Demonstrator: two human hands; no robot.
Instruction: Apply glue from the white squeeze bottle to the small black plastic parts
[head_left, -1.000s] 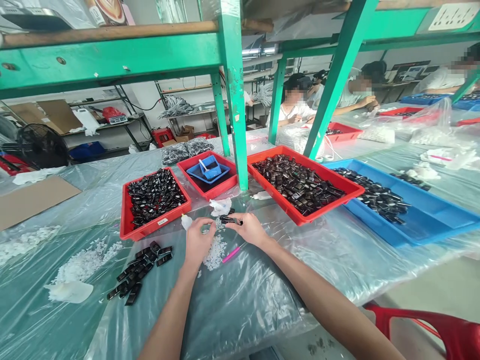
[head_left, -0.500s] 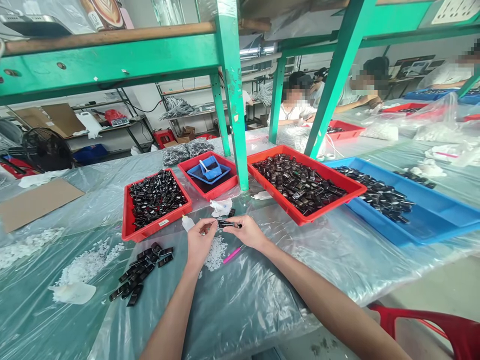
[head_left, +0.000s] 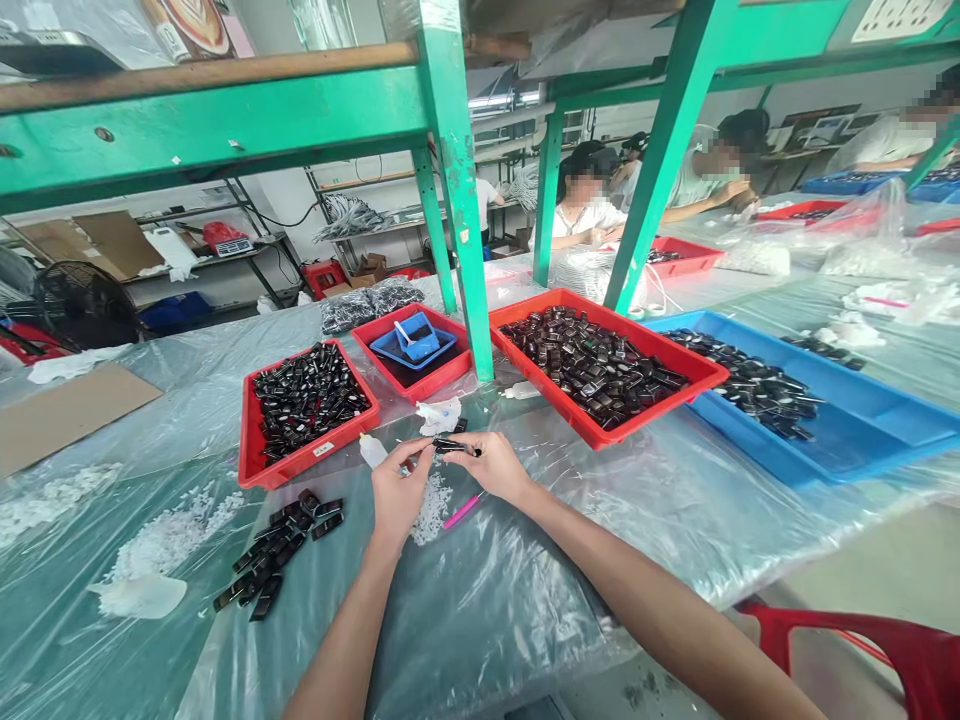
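Note:
Between my two hands is a small glossy black plastic part [head_left: 452,447], held above the table. My left hand [head_left: 403,482] pinches its left end, thumb against fingers. On its right end my right hand [head_left: 495,466] closes with thumb and fingertips. Small white pieces [head_left: 433,508] lie in a heap just under my hands. A pink-handled tool [head_left: 463,511] rests to the right of that heap. Behind my left hand a small white bottle [head_left: 372,450] is partly covered. A crumpled white wipe [head_left: 439,414] sits just beyond the held part.
Loose black parts [head_left: 264,560] are piled at the left. Red trays of black parts [head_left: 307,455] [head_left: 611,437] stand behind my hands, with a blue tray [head_left: 877,440] at right. A green post [head_left: 480,300] rises from the table. Co-workers [head_left: 581,205] sit at the far side.
The camera view has shifted slightly, moving the scene a little to the left. Both hands keep hold of the black part in nearly the same pose.

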